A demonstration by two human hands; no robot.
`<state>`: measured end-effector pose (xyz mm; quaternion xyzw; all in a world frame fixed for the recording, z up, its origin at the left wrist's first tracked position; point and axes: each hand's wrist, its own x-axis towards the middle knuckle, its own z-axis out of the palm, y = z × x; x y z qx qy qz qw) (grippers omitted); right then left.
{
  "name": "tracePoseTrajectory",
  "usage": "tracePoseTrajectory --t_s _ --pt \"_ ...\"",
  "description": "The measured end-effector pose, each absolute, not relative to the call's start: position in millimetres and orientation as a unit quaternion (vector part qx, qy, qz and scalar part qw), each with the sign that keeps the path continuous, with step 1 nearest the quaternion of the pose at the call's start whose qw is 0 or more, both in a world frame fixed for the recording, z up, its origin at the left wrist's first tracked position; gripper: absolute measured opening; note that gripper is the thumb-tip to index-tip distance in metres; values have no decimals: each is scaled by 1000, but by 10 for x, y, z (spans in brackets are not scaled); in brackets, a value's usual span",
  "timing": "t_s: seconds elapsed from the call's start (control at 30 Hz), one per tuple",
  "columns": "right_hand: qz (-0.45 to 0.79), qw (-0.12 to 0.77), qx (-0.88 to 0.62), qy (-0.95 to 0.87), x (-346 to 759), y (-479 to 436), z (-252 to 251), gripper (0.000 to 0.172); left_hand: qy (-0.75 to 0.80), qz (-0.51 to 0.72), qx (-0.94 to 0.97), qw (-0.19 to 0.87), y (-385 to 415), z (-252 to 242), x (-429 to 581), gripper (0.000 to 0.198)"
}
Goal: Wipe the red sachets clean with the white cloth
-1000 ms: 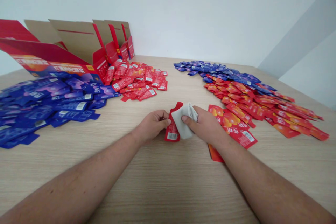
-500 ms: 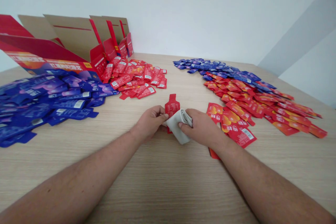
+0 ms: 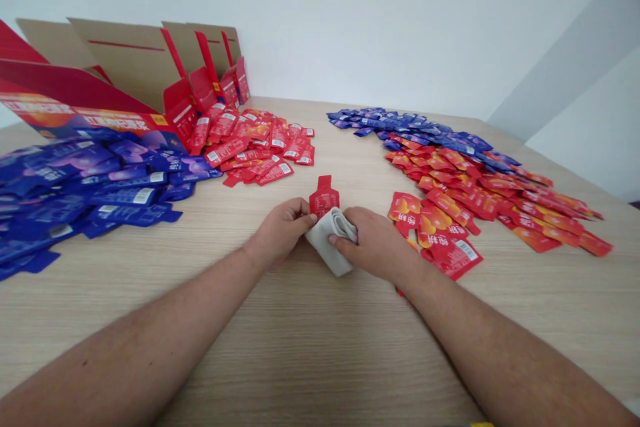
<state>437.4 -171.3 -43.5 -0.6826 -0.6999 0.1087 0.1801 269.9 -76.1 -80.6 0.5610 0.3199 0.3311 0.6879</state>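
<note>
My left hand (image 3: 281,231) pinches a small red sachet (image 3: 324,197) by its lower edge, so the sachet stands upright above the wooden table (image 3: 310,340). My right hand (image 3: 376,245) grips a folded white cloth (image 3: 329,243) and presses it against the lower part of the sachet, hiding that part. Both hands meet at the middle of the table, fingers closed.
A heap of blue sachets (image 3: 85,187) lies at the left, with red sachets (image 3: 253,147) behind it beside open red cardboard boxes (image 3: 125,90). At the right spread red-orange sachets (image 3: 465,200) and blue sachets (image 3: 400,127). A white wall stands behind.
The red sachet has turned from lying tilted under the cloth to standing upright. The cloth has slid down to its lower part. Both hands have shifted slightly away from me.
</note>
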Motion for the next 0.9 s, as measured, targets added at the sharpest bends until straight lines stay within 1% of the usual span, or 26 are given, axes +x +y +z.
tracePoseTrajectory --t_s 0.1,0.2,0.3,0.43,0.57,0.7,0.83,0.9 --pt "103 188 -692 -689 4374 -1715 -440 19 319 321 548 703 -749 -821 2696 26" --pt "111 181 -668 -713 4363 -1721 -448 19 321 329 573 678 -735 -841 2693 25" --pt "95 190 -685 -697 4363 -1723 -445 21 315 328 562 691 -737 -837 2691 25" --pt "123 177 -669 -711 4361 -1721 -433 21 320 327 568 684 -740 -830 2686 23" --pt "100 185 -688 -695 4344 -1723 -433 22 306 335 578 679 -728 -847 2681 23" --pt "128 162 -665 -718 4348 -1719 -437 23 315 334 569 682 -734 -840 2687 23" --pt "83 202 -691 -689 4379 -1711 -438 23 302 341 532 714 -759 -805 2705 25" --pt "93 190 -681 -701 4388 -1706 -446 22 301 344 518 723 -771 -788 2715 25"
